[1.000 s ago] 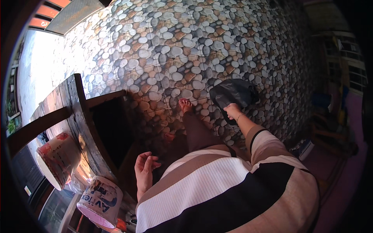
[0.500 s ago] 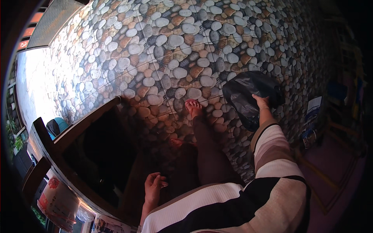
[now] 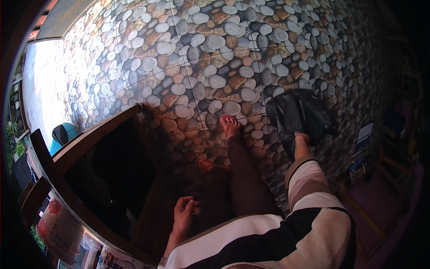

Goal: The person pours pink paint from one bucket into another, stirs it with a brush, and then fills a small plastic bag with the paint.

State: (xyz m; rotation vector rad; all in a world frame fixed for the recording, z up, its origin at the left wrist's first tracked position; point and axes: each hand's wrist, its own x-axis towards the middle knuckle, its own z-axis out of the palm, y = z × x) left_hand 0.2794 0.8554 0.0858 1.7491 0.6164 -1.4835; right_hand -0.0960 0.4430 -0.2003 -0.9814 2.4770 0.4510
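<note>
My right hand (image 3: pixel 301 138) grips a black plastic bag (image 3: pixel 299 114) out in front of me, to the right of my sandaled foot (image 3: pixel 230 125); some fingers are hidden against the bag. My left hand (image 3: pixel 186 210) hangs by my left thigh, fingers loosely bent and apart, holding nothing visible. To its left stands a wooden structure (image 3: pixel 49 161) with a dark opening.
Pebble-patterned floor (image 3: pixel 210 67) spreads ahead. A turquoise and black item (image 3: pixel 62 139) lies beyond the wooden structure at left. White buckets (image 3: pixel 62 233) sit at lower left. At right are a flat printed item (image 3: pixel 363 136) and chair-like wooden frames (image 3: pixel 389 161) in shadow.
The view has shifted, so the bag in my right hand now appears farther right and the buckets more cut off. My left hand sits lower in the picture, still loosely curled.
</note>
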